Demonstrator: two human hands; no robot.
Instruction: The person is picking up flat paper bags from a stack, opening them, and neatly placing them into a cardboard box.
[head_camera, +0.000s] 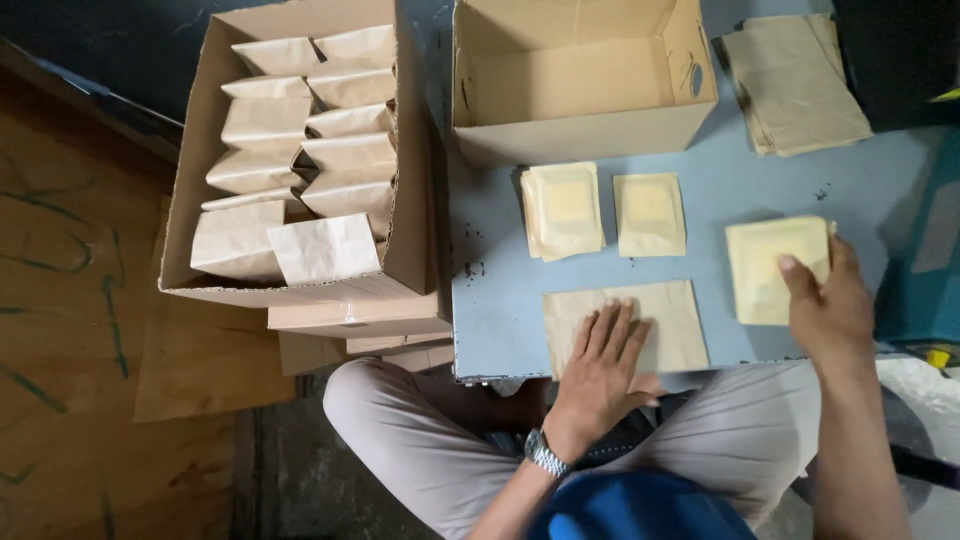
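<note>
My left hand (603, 362) lies flat, fingers spread, on a brown paper envelope (672, 318) at the near edge of the blue-grey table (500, 290). My right hand (828, 300) grips a pale yellow square packet (765, 262) at the table's right side, thumb on top of it. Two more yellow packets lie in the middle: a small stack (562, 208) and a single one (649, 213).
An open empty cardboard box (580, 135) stands at the back of the table. A stack of brown envelopes (795, 85) lies at the back right. To the left, a cardboard box (215, 100) holds several filled brown paper bags. Flattened cardboard lies beneath it.
</note>
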